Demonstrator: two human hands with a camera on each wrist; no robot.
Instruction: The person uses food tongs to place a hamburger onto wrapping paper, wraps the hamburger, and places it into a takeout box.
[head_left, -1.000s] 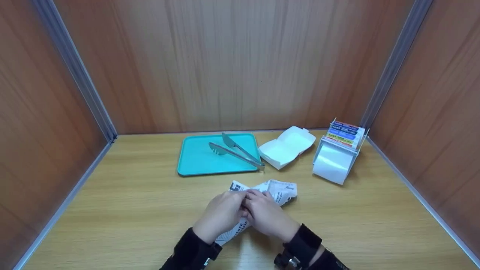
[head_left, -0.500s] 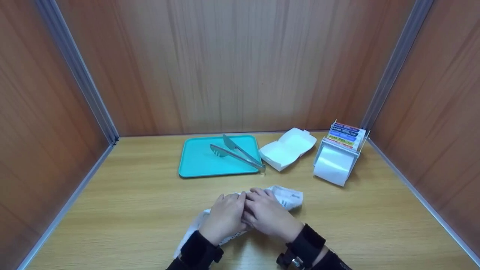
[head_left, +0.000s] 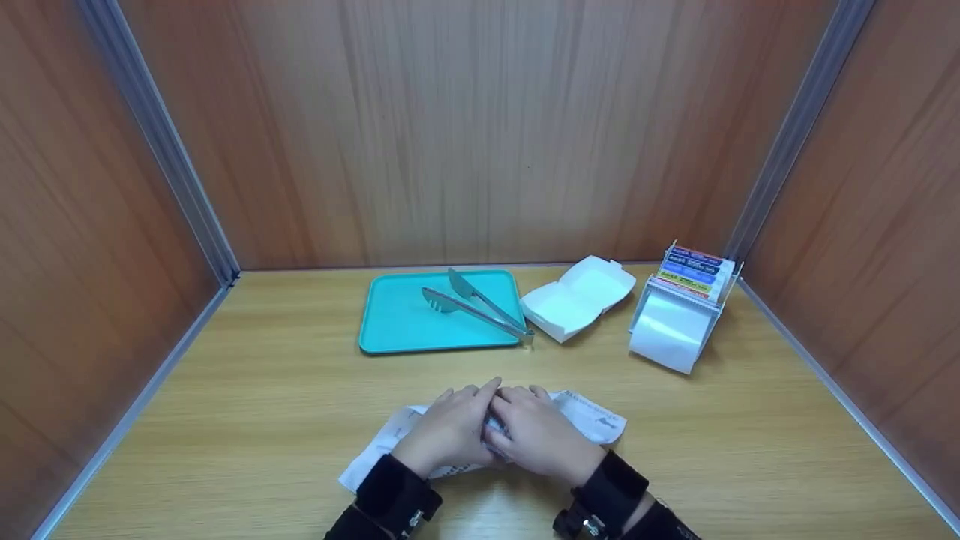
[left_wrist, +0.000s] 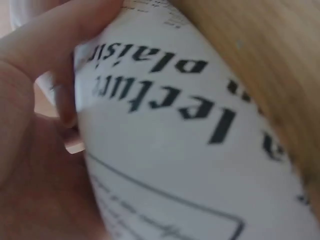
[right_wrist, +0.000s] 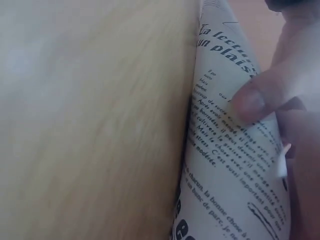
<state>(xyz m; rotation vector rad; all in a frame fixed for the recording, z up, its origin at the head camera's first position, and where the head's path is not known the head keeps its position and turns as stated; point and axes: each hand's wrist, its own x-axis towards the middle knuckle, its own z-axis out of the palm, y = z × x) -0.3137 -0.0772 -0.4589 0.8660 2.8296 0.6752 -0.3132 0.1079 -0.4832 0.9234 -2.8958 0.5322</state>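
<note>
Printed newsprint-style wrapping paper (head_left: 592, 417), white with black lettering, is folded into a long bundle at the front of the table. My left hand (head_left: 448, 429) grips it near the middle, the fingers over its far side. Close beside it, my right hand (head_left: 541, 433) holds the same bundle, and the two thumbs nearly meet. In the left wrist view the rounded paper (left_wrist: 165, 130) runs along my thumb and palm. The right wrist view has my thumb pressing on the printed paper (right_wrist: 225, 145). Whatever the paper wraps is hidden inside.
Behind the hands lies a turquoise tray (head_left: 397, 322) with metal tongs (head_left: 480, 309) on it. To its right sits an opened white carton (head_left: 577, 296). A wire holder (head_left: 679, 307) with a white sheet and a colourful printed card stands at the right.
The paper's left end has swung out to the left from under the left wrist. Its right end has spread farther right and flattened. Both hands keep their grip, with the left fingers shifted.
</note>
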